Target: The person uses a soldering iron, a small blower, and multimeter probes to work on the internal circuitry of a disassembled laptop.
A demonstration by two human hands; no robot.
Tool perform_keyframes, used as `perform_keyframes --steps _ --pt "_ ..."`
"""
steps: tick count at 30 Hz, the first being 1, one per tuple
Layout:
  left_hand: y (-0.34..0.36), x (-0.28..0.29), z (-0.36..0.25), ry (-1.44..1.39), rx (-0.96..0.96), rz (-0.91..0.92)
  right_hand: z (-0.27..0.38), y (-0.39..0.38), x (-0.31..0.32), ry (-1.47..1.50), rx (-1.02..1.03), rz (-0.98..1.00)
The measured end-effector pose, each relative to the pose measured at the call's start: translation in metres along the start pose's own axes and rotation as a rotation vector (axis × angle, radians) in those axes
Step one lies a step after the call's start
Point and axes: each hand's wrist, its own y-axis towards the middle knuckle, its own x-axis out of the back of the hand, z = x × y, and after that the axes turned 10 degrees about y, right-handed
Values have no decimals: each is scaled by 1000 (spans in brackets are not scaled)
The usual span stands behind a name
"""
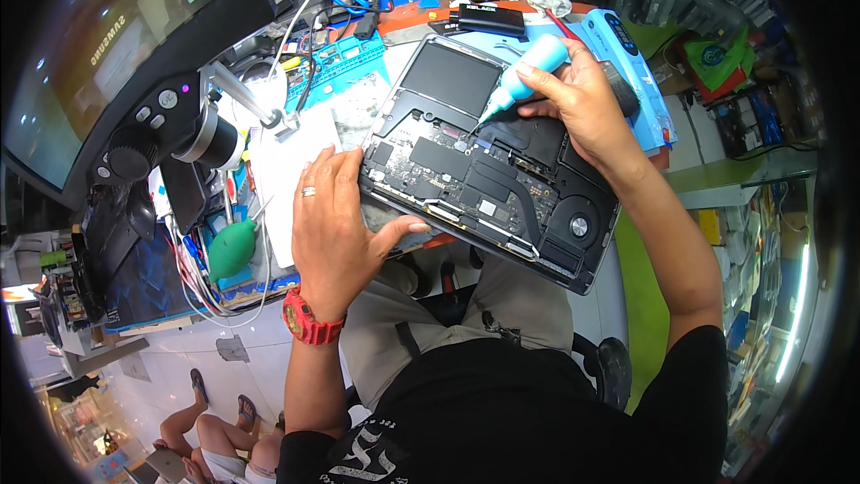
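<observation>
black short-sleeved shirt [537,403] | pale print [367,457] | beige trousers [533,300] | red wristwatch [313,327] | silver-toned ring [308,191]

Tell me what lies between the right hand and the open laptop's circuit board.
The light-blue bottle, its tapered nozzle pointing toward the circuit board, in the head view.

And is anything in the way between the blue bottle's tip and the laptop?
Nothing visible. The right hand holds the bottle, its tip pointing down at the open laptop; I can't tell whether they touch.

Cluttered workbench [408,21]: opened laptop [491,177], partly overhanging; white sheet [280,193] left.
</observation>
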Motion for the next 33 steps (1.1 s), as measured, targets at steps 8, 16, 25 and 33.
perform_keyframes --steps 8,16,25,33 --pt "0 0 0 3 -2 -1 2 1 1 -12 -8 6" --pt "2 2 -3 -10 10 -4 19 -6 15 363 -140 -33" --pt "0 7 -1 -54 30 -13 46 -29 42 880 -185 23" --pt "-3 4 1 -90 31 -64 30 55 -7 -113 302 61"
